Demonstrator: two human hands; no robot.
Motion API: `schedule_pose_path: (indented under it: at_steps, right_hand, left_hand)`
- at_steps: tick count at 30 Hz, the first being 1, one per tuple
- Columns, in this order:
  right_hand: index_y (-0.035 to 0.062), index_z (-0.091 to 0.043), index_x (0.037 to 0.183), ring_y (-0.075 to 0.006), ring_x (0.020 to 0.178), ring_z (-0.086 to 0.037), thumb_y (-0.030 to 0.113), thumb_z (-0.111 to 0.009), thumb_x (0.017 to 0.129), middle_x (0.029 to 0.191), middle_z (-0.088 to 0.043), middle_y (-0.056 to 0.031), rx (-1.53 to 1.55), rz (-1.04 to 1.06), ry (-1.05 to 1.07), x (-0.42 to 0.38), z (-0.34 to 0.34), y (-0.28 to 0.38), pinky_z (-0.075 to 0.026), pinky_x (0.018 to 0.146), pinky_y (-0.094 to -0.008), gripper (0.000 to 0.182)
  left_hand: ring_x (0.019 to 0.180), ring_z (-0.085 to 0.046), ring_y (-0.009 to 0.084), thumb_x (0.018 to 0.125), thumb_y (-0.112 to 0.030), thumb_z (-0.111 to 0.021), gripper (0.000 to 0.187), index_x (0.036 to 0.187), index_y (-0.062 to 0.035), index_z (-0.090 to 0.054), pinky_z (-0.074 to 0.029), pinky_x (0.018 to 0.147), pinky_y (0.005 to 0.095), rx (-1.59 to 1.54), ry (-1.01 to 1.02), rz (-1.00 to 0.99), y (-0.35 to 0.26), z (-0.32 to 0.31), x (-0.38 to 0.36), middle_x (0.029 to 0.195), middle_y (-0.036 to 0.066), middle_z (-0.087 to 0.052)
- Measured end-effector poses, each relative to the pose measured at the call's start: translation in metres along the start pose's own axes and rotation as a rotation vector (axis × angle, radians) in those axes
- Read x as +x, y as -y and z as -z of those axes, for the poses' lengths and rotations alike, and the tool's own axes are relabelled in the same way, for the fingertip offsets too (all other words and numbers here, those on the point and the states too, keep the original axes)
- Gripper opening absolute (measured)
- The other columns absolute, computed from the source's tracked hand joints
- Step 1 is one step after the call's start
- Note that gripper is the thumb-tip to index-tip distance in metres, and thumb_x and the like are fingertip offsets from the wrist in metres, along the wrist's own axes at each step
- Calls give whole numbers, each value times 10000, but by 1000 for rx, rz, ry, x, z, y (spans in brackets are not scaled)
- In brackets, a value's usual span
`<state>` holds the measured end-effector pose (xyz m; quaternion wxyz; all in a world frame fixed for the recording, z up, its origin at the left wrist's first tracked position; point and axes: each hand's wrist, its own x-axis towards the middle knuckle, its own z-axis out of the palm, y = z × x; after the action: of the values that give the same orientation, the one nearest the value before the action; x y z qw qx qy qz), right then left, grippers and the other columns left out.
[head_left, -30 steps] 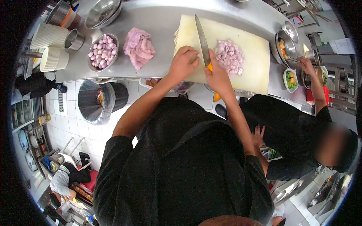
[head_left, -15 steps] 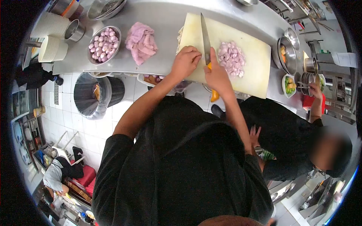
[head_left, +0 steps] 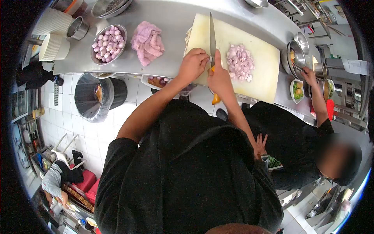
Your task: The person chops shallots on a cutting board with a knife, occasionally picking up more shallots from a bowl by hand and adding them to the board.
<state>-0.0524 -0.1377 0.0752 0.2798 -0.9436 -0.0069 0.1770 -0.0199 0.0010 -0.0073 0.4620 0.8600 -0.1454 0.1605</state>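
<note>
The person wears a plain black short-sleeved shirt, both forearms bare below the sleeves.

A steel bowl of peeled shallots (head_left: 108, 43) sits far left on the counter (head_left: 171, 15), a pink cloth (head_left: 147, 41) beside it; stacked white bowls (head_left: 53, 36) further left; a lined bin (head_left: 91, 101) stands below

Whatever the left hand (head_left: 193, 64) pins beside the knife (head_left: 212, 37) stays hidden beneath it.
</note>
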Motion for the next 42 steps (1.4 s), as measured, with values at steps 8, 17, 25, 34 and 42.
schedule_pose_path:
  at_steps: [8,17,25,34,42]
  right_hand:
    - [66,-89,1586,-507,850,-662,118,-552,903,912,-673,-336,-32,21,-39,6,-4,1,-516,803,-554,828]
    - [65,-77,1588,-504,832,-662,126,-547,911,908,-675,-335,-32,66,-49,6,-7,-1,-517,782,-556,827]
    - [73,-43,1591,-494,849,-660,76,-544,870,932,-668,-338,-53,67,-23,3,-4,4,-519,772,-552,878]
    - [94,-39,1596,-477,893,-658,54,-561,830,995,-675,-307,-12,18,4,12,-6,-1,-515,810,-533,928]
    - [96,-75,1596,-467,882,-663,90,-562,852,945,-681,-301,37,27,-21,7,-2,-8,-518,811,-529,889]
  left_hand:
    - [924,-633,319,821,-54,-692,102,908,-23,-736,-525,834,403,-23,-11,-16,-1,0,-1,938,108,-668]
    - [934,-637,320,820,-57,-705,115,926,-25,-738,-527,834,405,-15,-10,-18,-1,0,-1,962,109,-672]
    - [955,-634,321,828,-79,-706,130,937,-13,-732,-519,855,410,-18,8,0,-1,2,0,977,111,-672]
    - [1009,-626,344,816,-77,-687,194,1000,-16,-700,-511,891,417,-47,41,-17,-7,4,4,1019,124,-678]
    - [946,-643,338,786,-64,-651,177,949,-21,-707,-526,847,418,-29,244,-3,-7,10,23,1018,131,-676]
